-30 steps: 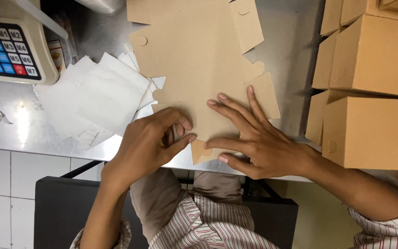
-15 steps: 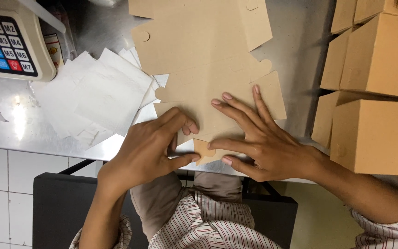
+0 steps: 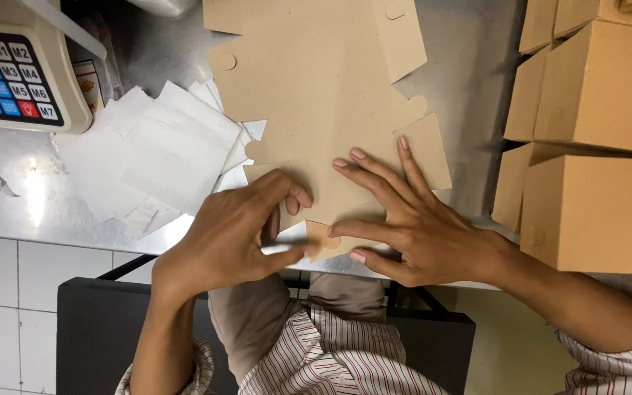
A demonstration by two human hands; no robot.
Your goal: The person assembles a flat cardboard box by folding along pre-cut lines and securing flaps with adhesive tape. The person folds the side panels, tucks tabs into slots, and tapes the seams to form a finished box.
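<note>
The flat cardboard blank (image 3: 316, 95) lay on the table (image 3: 469, 80), stretching away from both hands. The left hand (image 3: 235, 234) pinched its near tab (image 3: 323, 238) with curled fingers; the right hand (image 3: 418, 227) pressed flat beside, fingers spread.

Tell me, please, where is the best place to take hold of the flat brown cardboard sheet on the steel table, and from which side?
Probably the near edge of the flat cardboard sheet, where the small tab juts over the steel table rim. Come from the person's side: there fingers can get under it. The left hand already pinches there; the right hand presses the sheet flat.
</note>
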